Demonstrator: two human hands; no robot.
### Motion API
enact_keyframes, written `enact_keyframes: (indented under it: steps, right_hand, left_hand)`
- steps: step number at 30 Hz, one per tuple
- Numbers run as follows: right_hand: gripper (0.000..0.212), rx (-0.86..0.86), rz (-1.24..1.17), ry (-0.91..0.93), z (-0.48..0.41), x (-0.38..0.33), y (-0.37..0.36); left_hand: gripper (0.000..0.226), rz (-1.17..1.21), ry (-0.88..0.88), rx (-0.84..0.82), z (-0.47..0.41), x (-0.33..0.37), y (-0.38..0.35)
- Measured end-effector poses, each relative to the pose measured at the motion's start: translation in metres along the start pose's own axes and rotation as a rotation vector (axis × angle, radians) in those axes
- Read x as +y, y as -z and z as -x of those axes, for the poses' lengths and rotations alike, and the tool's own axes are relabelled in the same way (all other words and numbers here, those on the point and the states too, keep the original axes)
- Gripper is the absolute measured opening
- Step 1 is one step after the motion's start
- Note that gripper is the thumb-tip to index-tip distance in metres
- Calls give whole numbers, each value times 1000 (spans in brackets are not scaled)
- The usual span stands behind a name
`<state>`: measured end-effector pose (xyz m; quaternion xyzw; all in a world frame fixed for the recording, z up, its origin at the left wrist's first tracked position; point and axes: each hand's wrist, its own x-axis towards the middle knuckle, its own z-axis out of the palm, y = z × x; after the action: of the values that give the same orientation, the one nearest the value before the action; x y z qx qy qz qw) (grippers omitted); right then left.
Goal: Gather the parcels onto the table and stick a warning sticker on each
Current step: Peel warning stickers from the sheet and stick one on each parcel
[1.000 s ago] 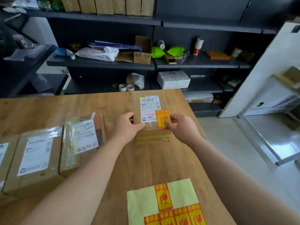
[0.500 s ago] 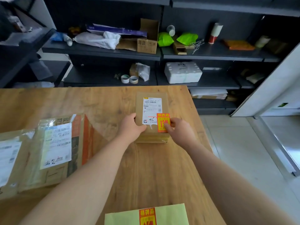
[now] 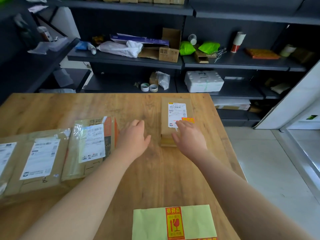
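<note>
A small brown parcel point(image 3: 176, 108) with a white label lies on the wooden table point(image 3: 86, 106). An orange warning sticker point(image 3: 188, 120) sits on its label's right corner. My right hand point(image 3: 189, 137) lies flat over the parcel's near end, fingers straight, partly covering the sticker. My left hand point(image 3: 134, 138) hovers open to the left of this parcel, touching nothing. A taped parcel point(image 3: 91, 144) and a wider parcel point(image 3: 38, 160) lie at the left. The yellow sticker sheet point(image 3: 199, 220) rests at the near edge.
Dark shelving point(image 3: 124, 58) behind the table holds an open carton point(image 3: 170, 49), bags, tape rolls point(image 3: 149, 87) and a foam box point(image 3: 203, 81). The table's right edge drops to a tiled floor point(image 3: 270, 167). Another parcel point(image 3: 3, 158) is cut off at far left.
My left hand let go of the small parcel and moved left, opening. My right hand went from pressing the sticker with its fingertips to lying flat over it. The camera shifted.
</note>
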<state>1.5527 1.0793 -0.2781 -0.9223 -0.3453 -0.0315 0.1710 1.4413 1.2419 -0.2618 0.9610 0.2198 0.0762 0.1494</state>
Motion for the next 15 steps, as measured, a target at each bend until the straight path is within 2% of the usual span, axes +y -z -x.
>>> enact_keyframes:
  steps: [2, 7, 12, 15]
  right_hand:
    - [39, 17, 17, 46, 7, -23, -3]
    - [51, -35, 2, 156, 22, -98, -23]
    - [56, -163, 59, 174, 42, -161, -48]
    - [46, -292, 40, 130, 54, -183, -60]
  left_hand:
    - [58, -52, -3, 0, 22, -21, 14]
    - [58, -238, 40, -16, 76, -92, 42]
    - [88, -301, 183, -119, 110, -152, 51]
    - [102, -261, 185, -171, 121, -167, 45]
